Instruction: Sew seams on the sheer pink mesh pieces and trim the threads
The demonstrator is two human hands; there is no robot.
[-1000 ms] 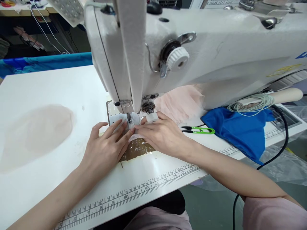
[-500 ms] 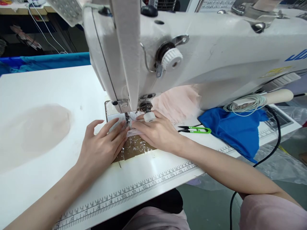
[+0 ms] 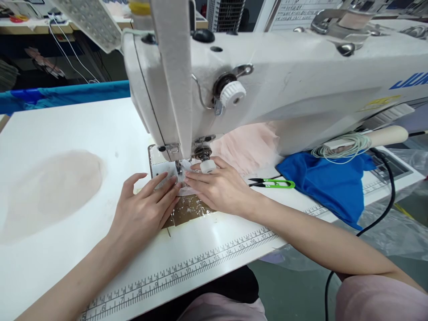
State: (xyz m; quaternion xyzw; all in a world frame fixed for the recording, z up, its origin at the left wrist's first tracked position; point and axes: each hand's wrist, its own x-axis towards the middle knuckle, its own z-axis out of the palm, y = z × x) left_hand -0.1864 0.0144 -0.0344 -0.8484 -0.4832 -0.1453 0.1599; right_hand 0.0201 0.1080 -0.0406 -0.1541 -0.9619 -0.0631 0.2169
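My left hand point(image 3: 143, 214) lies flat on the table with fingers stretched toward the needle, pressing a small sheer piece of fabric point(image 3: 187, 191) against the plate. My right hand point(image 3: 222, 187) rests on the other side, fingers extended and pressed on the same piece, with a white thimble-like cap point(image 3: 207, 166) on one finger. Both hands sit right under the presser foot point(image 3: 179, 168) of the white sewing machine point(image 3: 267, 84). A patch of brown tape point(image 3: 190, 209) lies under the hands.
Green thread snips point(image 3: 272, 183) lie right of my right hand. A blue cloth point(image 3: 331, 185) and coiled cord point(image 3: 344, 145) sit further right. Pink tulle point(image 3: 249, 145) bunches behind the needle. A sheer beige piece point(image 3: 50, 187) lies at left. A ruler point(image 3: 187, 267) runs along the table edge.
The view has shifted slightly; both hands stay pressed on the small fabric piece at the needle, nudged a little toward it.
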